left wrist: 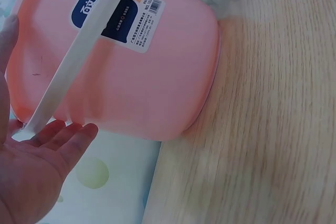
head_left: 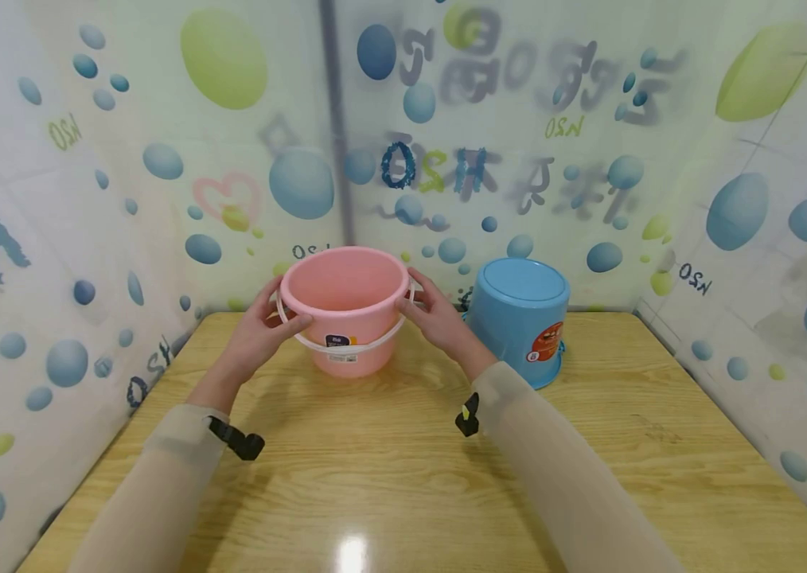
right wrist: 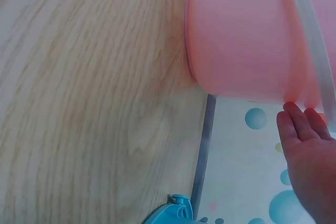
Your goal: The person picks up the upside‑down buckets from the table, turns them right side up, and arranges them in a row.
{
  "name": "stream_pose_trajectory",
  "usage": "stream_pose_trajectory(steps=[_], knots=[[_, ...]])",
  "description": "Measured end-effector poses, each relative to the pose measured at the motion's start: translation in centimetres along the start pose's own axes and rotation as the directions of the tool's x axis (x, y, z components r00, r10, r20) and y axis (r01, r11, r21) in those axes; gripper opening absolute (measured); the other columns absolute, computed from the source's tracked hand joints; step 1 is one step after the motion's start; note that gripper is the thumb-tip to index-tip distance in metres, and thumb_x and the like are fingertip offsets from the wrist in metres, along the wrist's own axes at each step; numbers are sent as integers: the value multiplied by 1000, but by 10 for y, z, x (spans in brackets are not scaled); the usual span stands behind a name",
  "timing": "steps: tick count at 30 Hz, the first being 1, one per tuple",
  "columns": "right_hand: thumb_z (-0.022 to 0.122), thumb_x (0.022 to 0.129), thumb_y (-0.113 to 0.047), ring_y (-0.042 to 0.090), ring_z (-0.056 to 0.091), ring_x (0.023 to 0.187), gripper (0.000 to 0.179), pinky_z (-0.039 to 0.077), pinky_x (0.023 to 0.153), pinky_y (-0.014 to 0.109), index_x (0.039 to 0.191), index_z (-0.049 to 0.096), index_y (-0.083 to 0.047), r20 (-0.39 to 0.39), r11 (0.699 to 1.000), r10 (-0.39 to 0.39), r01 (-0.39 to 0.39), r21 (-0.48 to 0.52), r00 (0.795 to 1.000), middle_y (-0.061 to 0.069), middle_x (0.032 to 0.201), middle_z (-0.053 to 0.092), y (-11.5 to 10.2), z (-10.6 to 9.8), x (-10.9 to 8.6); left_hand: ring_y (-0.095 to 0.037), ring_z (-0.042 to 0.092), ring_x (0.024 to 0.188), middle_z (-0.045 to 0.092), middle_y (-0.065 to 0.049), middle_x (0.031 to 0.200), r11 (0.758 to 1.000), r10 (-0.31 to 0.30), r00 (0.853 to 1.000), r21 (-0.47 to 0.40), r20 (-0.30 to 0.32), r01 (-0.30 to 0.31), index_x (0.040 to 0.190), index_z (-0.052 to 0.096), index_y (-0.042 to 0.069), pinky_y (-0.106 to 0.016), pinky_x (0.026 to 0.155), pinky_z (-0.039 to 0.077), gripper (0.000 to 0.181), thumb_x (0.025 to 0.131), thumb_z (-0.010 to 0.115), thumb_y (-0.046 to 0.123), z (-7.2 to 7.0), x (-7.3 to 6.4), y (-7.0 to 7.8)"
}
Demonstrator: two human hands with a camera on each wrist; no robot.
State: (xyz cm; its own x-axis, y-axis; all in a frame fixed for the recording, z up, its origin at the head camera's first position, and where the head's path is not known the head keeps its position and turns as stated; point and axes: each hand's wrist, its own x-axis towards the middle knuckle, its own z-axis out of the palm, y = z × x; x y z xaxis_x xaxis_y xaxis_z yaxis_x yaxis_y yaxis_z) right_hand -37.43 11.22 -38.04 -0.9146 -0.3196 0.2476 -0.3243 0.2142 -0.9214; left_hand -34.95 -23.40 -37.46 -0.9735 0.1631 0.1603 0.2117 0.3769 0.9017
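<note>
A pink bucket [head_left: 353, 334] stands upright at the back of the wooden table, its mouth facing up. Its white handle [head_left: 368, 348] hangs down across the front, over a dark label [left wrist: 126, 19]. At the left side of the rim, my left hand [head_left: 260, 330] holds the bucket, thumb at the front and fingers against the wall below the rim. My right hand [head_left: 442, 318] holds the opposite side the same way, its fingertips [right wrist: 291, 108] on the pink wall.
An upside-down blue bucket [head_left: 518, 318] with a red sticker stands just right of my right hand. Behind the table [head_left: 375, 461] hangs a patterned sheet [head_left: 246, 215], and similar sheets flank both sides. Black wrist straps [head_left: 235, 438] sit on both sleeves.
</note>
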Motion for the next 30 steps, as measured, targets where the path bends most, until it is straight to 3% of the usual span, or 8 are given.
stream_pose_trajectory(steps=[10,24,30], knots=[[61,114,-44,38,47,157,79,43,127,63,178,19,-25,-8,1000,26,-26,10,1000,18,171,46,-1,2,8,-45,42,160,27,-16,181,1000,-7,1000,-26,-16,7,178,1,38,-66,125,43,110,101,80,47,0,8,-4],[59,114,-45,38,44,159,76,44,126,63,178,22,-26,-37,999,35,-35,-19,999,18,171,44,-2,4,11,-44,45,157,31,-17,180,998,16,999,-53,-33,-18,178,4,38,-65,125,44,109,101,80,46,3,9,-2],[60,113,-47,42,49,155,78,44,126,62,178,19,-29,-39,999,50,-50,-10,998,17,173,42,-3,4,9,-45,40,161,24,-14,182,998,14,999,-53,-34,-16,178,-1,38,-66,126,42,110,102,79,44,2,10,-4]])
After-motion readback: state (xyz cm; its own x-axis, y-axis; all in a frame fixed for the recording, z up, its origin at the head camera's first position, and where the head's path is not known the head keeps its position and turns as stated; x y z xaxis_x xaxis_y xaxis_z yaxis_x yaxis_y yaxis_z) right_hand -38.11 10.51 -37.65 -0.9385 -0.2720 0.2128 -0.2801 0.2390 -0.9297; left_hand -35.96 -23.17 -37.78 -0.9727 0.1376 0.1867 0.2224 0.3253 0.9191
